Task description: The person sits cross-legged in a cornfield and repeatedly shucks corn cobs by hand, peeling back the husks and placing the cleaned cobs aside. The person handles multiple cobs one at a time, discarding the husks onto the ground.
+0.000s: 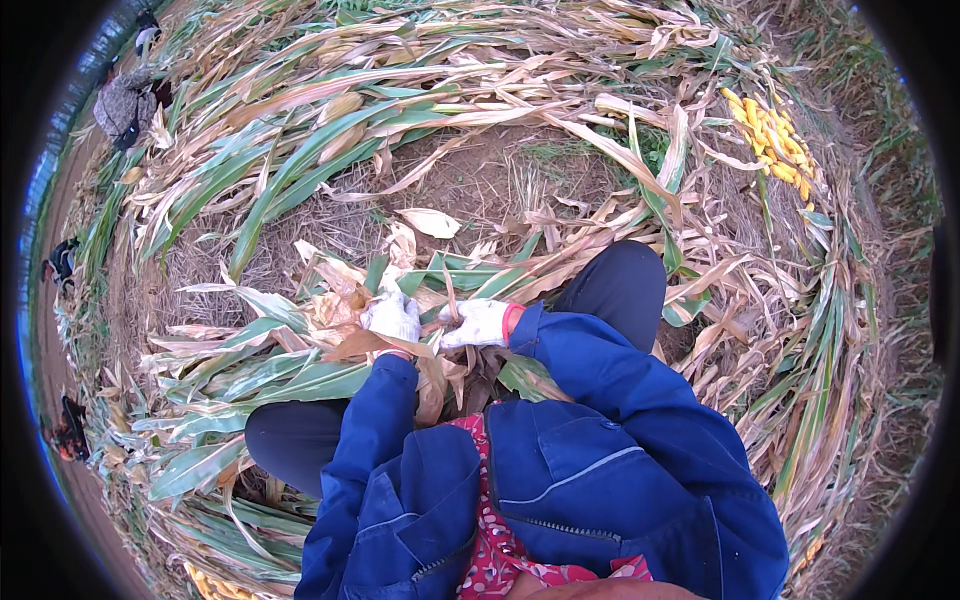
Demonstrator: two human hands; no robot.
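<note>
My left hand (393,315), in a white knit glove, is closed around dry corn husk (337,304) at the end of a stalk. Just to its right, my right hand (476,322), in a similar glove with a red cuff, grips a brown corn stalk (431,328) close to my lap. Whether an ear is inside the husk is hidden by leaves and my fingers. Green and tan corn leaves (300,379) spread out to the left of my hands and across my legs.
Cut corn stalks (420,75) lie in a wide curved row ahead. Husked yellow corn ears (772,139) are heaped at the upper right, with more ears (214,583) at the lower left. A loose husk (430,223) lies on the soil. Other people (126,105) are at the far left.
</note>
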